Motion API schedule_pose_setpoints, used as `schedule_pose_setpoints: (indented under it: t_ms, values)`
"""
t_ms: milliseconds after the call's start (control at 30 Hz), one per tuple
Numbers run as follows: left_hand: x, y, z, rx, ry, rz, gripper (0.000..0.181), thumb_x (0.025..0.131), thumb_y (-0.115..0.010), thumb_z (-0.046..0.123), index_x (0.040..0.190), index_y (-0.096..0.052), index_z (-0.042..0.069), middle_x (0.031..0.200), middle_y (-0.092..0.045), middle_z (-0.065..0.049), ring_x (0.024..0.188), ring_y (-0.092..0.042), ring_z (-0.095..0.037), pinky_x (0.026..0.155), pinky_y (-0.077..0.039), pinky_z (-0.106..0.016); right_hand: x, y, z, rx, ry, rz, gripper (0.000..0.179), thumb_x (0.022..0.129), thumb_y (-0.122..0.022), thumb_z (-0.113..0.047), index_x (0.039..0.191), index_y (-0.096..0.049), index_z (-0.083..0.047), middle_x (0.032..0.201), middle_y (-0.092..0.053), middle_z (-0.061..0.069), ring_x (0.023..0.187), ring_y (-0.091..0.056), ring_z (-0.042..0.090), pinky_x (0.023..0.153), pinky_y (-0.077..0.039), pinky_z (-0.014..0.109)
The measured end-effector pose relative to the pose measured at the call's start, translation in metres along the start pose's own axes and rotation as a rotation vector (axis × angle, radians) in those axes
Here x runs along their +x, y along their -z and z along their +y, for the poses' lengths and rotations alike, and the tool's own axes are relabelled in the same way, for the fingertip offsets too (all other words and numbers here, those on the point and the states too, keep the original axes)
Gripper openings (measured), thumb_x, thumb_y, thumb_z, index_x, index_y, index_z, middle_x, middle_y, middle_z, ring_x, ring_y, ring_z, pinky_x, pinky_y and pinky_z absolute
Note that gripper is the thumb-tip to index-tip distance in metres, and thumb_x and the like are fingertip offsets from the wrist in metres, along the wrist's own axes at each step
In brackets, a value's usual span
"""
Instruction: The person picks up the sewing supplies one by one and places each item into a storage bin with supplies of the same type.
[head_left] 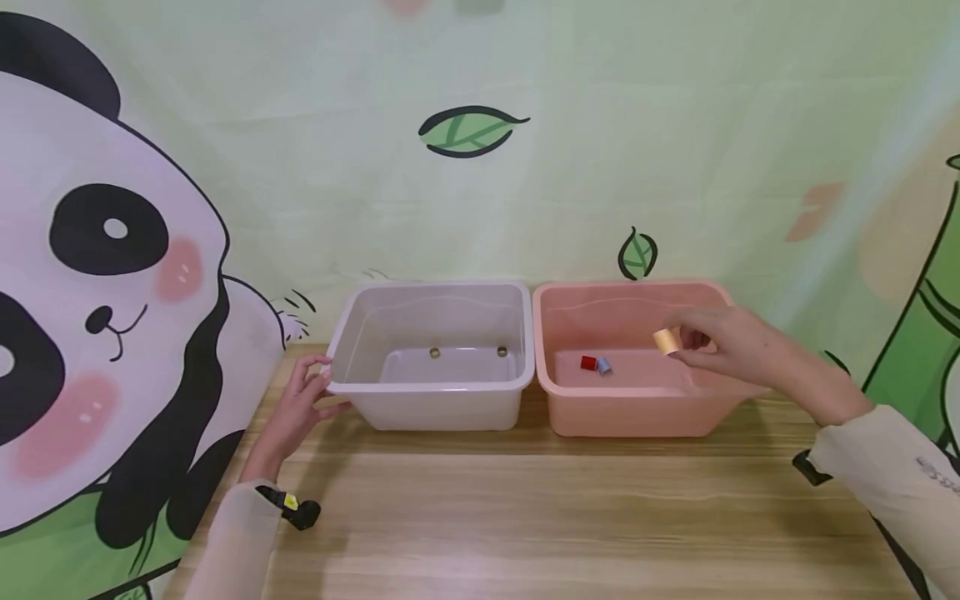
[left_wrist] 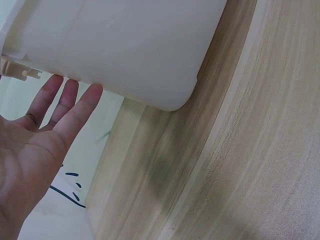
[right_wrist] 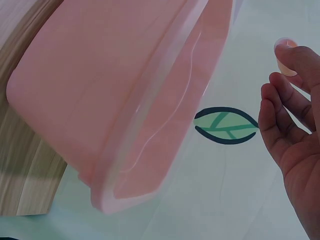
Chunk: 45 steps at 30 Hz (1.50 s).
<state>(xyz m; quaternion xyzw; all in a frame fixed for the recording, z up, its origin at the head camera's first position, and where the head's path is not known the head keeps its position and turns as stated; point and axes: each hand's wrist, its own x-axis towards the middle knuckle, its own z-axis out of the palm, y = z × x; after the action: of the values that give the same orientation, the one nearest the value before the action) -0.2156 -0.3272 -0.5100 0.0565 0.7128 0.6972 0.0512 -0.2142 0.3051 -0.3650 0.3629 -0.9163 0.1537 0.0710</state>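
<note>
Between thumb and fingertips, my right hand [head_left: 723, 337] pinches a small pale-orange cylinder [head_left: 665, 342] above the right part of the pink bin [head_left: 630, 414]. The right wrist view shows the cylinder [right_wrist: 286, 57] partly covered by the thumb, with the other fingers loosely bent. A red cylinder [head_left: 588, 363] and a light-blue one [head_left: 604, 366] lie side by side on the pink bin's floor. My left hand [head_left: 296, 408] touches the left end of the white bin [head_left: 442, 408]. In the left wrist view its extended fingers [left_wrist: 77, 117] rest against the bin's wall.
Two small gold-coloured round pieces [head_left: 434, 353] sit apart inside the white bin. Both bins stand side by side on a wooden table [head_left: 525, 517], close to a printed backdrop [head_left: 337, 167] with a panda and leaves.
</note>
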Motion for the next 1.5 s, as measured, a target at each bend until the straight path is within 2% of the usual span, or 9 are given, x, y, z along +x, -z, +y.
schedule_pose_setpoints:
  t_ms: [167,400,733,1067,1267,1333,1500]
  values:
    - [0.002,0.0,0.001,0.015,-0.001,-0.002,0.022,0.11,-0.045,0.032,0.131,-0.038,0.031,0.133,-0.039,-0.018,0.106,-0.063,-0.014,0.098,-0.05,-0.059,0.0,0.005,0.004,-0.015,-0.037,-0.026,0.032,0.089,-0.079,-0.011,0.118,-0.067,-0.012,0.081,-0.06,-0.012,0.073,-0.055,0.004,0.063,-0.054,0.026]
    - [0.002,-0.001,0.0,0.028,0.006,-0.008,0.022,0.11,-0.045,0.033,0.131,-0.037,0.033,0.136,-0.039,-0.016,0.107,-0.062,-0.014,0.1,-0.048,-0.06,-0.001,0.011,0.011,-0.044,-0.026,-0.031,0.031,0.089,-0.08,-0.014,0.117,-0.068,-0.012,0.081,-0.059,-0.012,0.073,-0.054,0.004,0.064,-0.053,0.028]
    - [0.002,0.0,-0.001,0.013,0.0,-0.004,0.022,0.11,-0.045,0.032,0.131,-0.038,0.031,0.139,-0.038,-0.018,0.106,-0.063,-0.013,0.099,-0.05,-0.058,0.009,0.015,0.016,-0.011,-0.051,-0.094,0.035,0.09,-0.078,-0.012,0.122,-0.066,-0.014,0.083,-0.059,-0.009,0.077,-0.056,0.01,0.071,-0.058,0.036]
    - [0.001,-0.001,0.0,0.005,-0.001,-0.004,0.024,0.109,-0.046,0.033,0.132,-0.039,0.03,0.147,-0.036,-0.021,0.108,-0.063,-0.013,0.095,-0.057,-0.046,0.02,0.019,0.02,-0.012,-0.054,-0.117,0.03,0.091,-0.078,-0.015,0.119,-0.067,-0.015,0.08,-0.055,-0.011,0.074,-0.053,0.007,0.067,-0.053,0.027]
    - [0.004,-0.001,0.001,0.014,-0.002,-0.003,0.024,0.11,-0.046,0.033,0.132,-0.038,0.03,0.147,-0.035,-0.016,0.109,-0.062,-0.013,0.099,-0.052,-0.055,0.025,0.021,0.023,-0.02,-0.076,-0.13,0.029,0.091,-0.076,-0.012,0.119,-0.068,-0.015,0.078,-0.055,-0.01,0.073,-0.053,0.007,0.067,-0.052,0.026]
    - [0.004,-0.001,0.0,0.009,-0.009,0.0,0.024,0.11,-0.046,0.032,0.132,-0.038,0.028,0.145,-0.036,-0.018,0.109,-0.062,-0.014,0.1,-0.05,-0.058,0.026,0.021,0.025,-0.019,-0.077,-0.128,0.031,0.091,-0.076,-0.012,0.121,-0.067,-0.014,0.078,-0.055,-0.009,0.073,-0.054,0.008,0.067,-0.052,0.026]
    - [0.002,-0.001,-0.001,0.019,0.0,0.012,0.025,0.11,-0.045,0.033,0.133,-0.037,0.027,0.145,-0.035,-0.023,0.108,-0.062,-0.017,0.098,-0.053,-0.055,0.029,0.016,0.031,-0.02,-0.075,-0.129,0.036,0.091,-0.077,-0.013,0.125,-0.067,-0.014,0.079,-0.056,-0.009,0.074,-0.054,0.01,0.067,-0.052,0.027]
